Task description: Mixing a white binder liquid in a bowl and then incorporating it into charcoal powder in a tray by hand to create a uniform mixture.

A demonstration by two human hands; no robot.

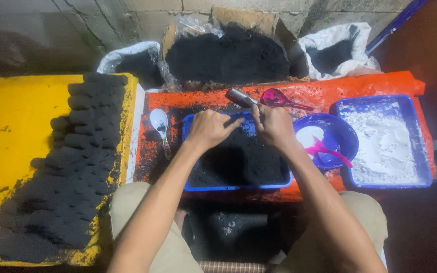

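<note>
My left hand (pixel 209 128) and my right hand (pixel 274 125) are together over the far end of a blue tray (pixel 238 187) filled with black powder. Both hands are closed around something small between them, which the fingers hide. A short metal tube (pixel 242 97) lies just beyond the hands on the orange sheet (pixel 153 151). On the yellow surface (pixel 11 131) to my left lie several rows of black pressed cylinders (pixel 72 167).
A white spoon (pixel 159 124) lies left of the tray. A pink spoon (pixel 279 99) lies behind it. At right stand a blue bowl (pixel 347 134) with white paste and a pink spoon, and a blue tray of white powder (pixel 383 141). A box of black powder (pixel 228 53) stands behind.
</note>
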